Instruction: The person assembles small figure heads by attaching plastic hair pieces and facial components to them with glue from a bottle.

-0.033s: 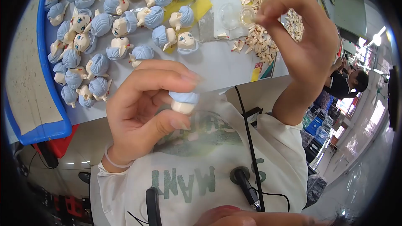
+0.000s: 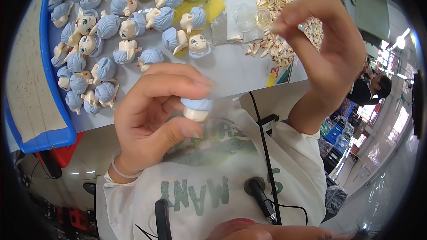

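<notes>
My left hand [image 2: 153, 111] is closed around a small doll head [image 2: 196, 114], its light-blue hair up and its cream part below, pinched between thumb and fingers above my lap. Over the right part of the table my right hand [image 2: 327, 46] is raised, thumb and forefinger pressed together. Whatever sits between those fingertips is too small to make out. Just behind them lies a heap of small pointed cream pieces [image 2: 278, 49] with a few red tips. Beside it are a clear round dish [image 2: 243, 18] and a smaller yellowish one [image 2: 262, 18].
Several blue-haired doll heads [image 2: 106, 26] cover the table's left side, some with painted faces. A blue-rimmed tray [image 2: 46, 62] borders them. Yellow tape [image 2: 213, 11] lies near the middle. A black cable [image 2: 262, 133] hangs down my front. Another person [image 2: 369, 89] is far right.
My right hand has shifted slightly down and to the right, still pinched. My left hand and the doll head have barely moved.
</notes>
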The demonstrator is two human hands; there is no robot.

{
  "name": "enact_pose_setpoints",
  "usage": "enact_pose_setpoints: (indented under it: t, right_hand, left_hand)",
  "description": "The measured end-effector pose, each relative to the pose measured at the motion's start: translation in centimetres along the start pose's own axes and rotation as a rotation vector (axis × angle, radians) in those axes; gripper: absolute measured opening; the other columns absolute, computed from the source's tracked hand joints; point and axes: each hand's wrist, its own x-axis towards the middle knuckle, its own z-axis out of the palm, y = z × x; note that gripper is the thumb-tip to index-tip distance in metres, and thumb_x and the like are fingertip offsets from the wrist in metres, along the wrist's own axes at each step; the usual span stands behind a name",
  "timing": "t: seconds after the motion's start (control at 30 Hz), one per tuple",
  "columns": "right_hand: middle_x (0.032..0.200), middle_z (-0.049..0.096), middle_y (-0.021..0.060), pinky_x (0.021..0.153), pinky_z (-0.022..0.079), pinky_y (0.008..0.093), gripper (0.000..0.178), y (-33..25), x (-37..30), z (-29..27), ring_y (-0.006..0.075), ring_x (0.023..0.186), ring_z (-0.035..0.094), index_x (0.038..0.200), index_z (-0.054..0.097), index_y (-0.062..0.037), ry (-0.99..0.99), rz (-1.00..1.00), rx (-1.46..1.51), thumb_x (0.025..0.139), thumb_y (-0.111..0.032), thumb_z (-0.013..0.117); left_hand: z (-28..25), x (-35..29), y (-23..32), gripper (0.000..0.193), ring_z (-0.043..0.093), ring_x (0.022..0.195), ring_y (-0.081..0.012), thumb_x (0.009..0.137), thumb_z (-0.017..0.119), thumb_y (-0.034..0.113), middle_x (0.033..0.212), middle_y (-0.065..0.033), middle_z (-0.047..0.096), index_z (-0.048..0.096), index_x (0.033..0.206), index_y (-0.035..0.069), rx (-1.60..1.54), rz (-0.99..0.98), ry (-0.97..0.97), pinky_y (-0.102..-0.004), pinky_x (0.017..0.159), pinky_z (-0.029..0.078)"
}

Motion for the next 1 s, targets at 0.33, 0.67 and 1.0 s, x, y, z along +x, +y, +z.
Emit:
enact_pose_setpoints:
  t: [0.33, 0.67, 1.0]
  right_hand:
    - [0.070, 0.059, 0.0124, 0.055, 0.038, 0.0260, 0.026, -2.4, -3.3, 3.2, 0.0158, 0.060, 0.051, 0.076, 0.046, -0.0063, 0.008, -0.059, 0.637, 0.066, 0.004, 0.068]
    - [0.071, 0.059, 0.0099, 0.051, 0.035, 0.0262, 0.023, -2.4, -5.2, 4.9, 0.0144, 0.057, 0.046, 0.068, 0.048, -0.0080, 0.173, -0.153, 0.563, 0.067, 0.003, 0.068]
    - [0.066, 0.055, 0.0013, 0.055, 0.037, 0.0256, 0.022, -4.2, -6.0, 4.7, 0.0152, 0.061, 0.050, 0.063, 0.053, -0.0083, 0.185, -0.010, 0.331, 0.056, 0.005, 0.069]
  left_hand:
    - [1.3, 0.2, -0.8, 0.038, 0.056, 0.093, -0.0187, 0.073, 0.066, 0.002, 0.106, -0.0175, 0.048, 0.047, 0.105, -0.008, 0.038, 0.072, 0.050, -0.0251, 0.076, 0.051]
    - [2.7, -0.8, -1.3, 0.040, 0.055, 0.079, -0.0112, 0.073, 0.069, 0.011, 0.099, -0.0133, 0.053, 0.047, 0.102, -0.004, 0.027, 0.065, 0.168, -0.0186, 0.062, 0.047]
    - [2.9, -1.9, -1.4, 0.041, 0.053, 0.069, -0.0081, 0.073, 0.070, 0.011, 0.094, -0.0107, 0.052, 0.049, 0.103, -0.005, 0.149, 0.071, 0.133, -0.0173, 0.058, 0.044]
